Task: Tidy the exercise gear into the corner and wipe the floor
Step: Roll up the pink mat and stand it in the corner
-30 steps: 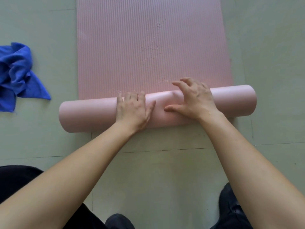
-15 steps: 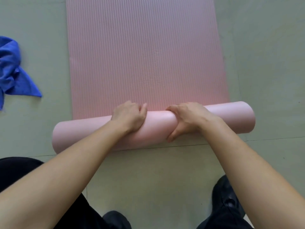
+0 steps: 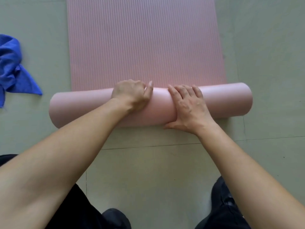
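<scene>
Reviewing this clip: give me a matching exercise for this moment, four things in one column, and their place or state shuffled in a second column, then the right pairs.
Column 1:
1. left hand
2. right hand
3. blue cloth
4. pink mat

Column 2:
A. crumpled on the floor, left of the mat
B. partly rolled, the far part flat on the floor
C. curled over the top of the roll
D. spread flat on the roll, thumb low on its near side

Pairs: 1-C, 2-D, 3-A, 4-B
</scene>
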A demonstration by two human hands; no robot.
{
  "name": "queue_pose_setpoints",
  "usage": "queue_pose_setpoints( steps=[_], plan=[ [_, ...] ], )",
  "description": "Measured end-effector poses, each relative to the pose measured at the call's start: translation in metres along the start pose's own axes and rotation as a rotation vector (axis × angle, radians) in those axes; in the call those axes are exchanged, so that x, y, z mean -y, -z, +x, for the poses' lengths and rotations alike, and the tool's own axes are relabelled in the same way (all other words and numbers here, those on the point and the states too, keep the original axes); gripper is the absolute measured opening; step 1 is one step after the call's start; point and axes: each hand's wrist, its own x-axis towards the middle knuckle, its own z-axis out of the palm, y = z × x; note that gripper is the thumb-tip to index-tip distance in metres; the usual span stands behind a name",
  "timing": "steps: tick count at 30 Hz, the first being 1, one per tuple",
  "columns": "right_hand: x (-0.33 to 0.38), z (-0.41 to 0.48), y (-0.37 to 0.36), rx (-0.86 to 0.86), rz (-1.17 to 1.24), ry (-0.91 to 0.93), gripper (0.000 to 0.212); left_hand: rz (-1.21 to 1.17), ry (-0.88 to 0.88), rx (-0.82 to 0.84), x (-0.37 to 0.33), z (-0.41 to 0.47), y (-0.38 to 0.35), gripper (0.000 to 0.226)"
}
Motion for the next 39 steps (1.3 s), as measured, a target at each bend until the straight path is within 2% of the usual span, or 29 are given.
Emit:
queue_pose_setpoints(
  steps=[3,4,5,7,9,12,14,17,18,20,22,25,27,29,31,33,35,39],
  plan=[
    [-0.004,-0.001,0.019,0.265,0.056,0.050,0.123,-0.117,0.020,0.195,-0.002,-0.015,-0.016,0.068],
    [-0.005,0.001,0.021,0.340,0.071,0.061,0.120,-0.157,0.033,0.214,-0.002,-0.024,-0.023,0.066],
    [-0.006,0.004,0.022,0.386,0.078,0.069,0.118,-0.186,0.043,0.182,-0.003,-0.032,-0.027,0.062],
    [-0.007,0.012,0.022,0.408,0.100,0.052,0.116,-0.187,0.060,-0.015,-0.003,-0.043,-0.029,0.056],
    [-0.010,0.021,0.023,0.348,0.140,-0.001,0.119,-0.107,0.059,-0.137,-0.004,-0.047,-0.024,0.058],
    [-0.013,0.030,0.031,0.128,0.180,-0.077,0.119,-0.018,0.048,-0.066,-0.004,-0.052,-0.026,0.067],
    [-0.014,0.031,0.034,0.020,0.185,-0.072,0.107,0.026,0.077,-0.046,-0.003,-0.049,-0.027,0.068],
    [-0.006,0.016,0.021,-0.147,0.230,-0.047,0.076,0.020,0.094,-0.086,-0.001,-0.028,-0.016,0.060],
    [-0.005,0.010,0.015,-0.199,0.229,-0.045,0.077,0.001,0.095,-0.059,0.000,-0.019,-0.010,0.061],
    [-0.003,-0.001,0.006,-0.160,0.125,-0.012,0.105,-0.033,0.091,0.026,0.006,-0.007,-0.002,0.066],
    [-0.004,-0.005,0.008,0.006,-0.005,0.031,0.128,-0.079,0.090,0.147,0.009,-0.006,-0.002,0.070],
    [0.001,0.002,0.021,0.157,-0.055,0.038,0.121,-0.158,0.088,0.226,0.010,-0.016,-0.009,0.066],
    [0.001,0.015,0.032,0.207,-0.054,0.052,0.110,-0.166,0.101,0.119,0.012,-0.021,-0.005,0.063],
    [-0.005,0.030,0.044,0.251,0.047,0.042,0.103,-0.104,0.111,-0.116,0.012,-0.023,0.000,0.056],
    [-0.011,0.043,0.053,0.283,0.134,0.013,0.105,-0.066,0.108,-0.189,0.010,-0.025,0.000,0.057],
    [-0.014,0.050,0.048,0.254,0.109,0.005,0.116,-0.025,0.102,-0.100,0.004,-0.029,-0.008,0.068],
    [-0.013,0.046,0.038,0.173,0.078,-0.025,0.121,0.006,0.126,-0.065,0.000,-0.027,-0.012,0.070],
    [-0.013,0.019,0.014,-0.143,0.094,-0.024,0.102,-0.023,0.147,-0.042,0.004,0.002,0.005,0.065]
  ],
)
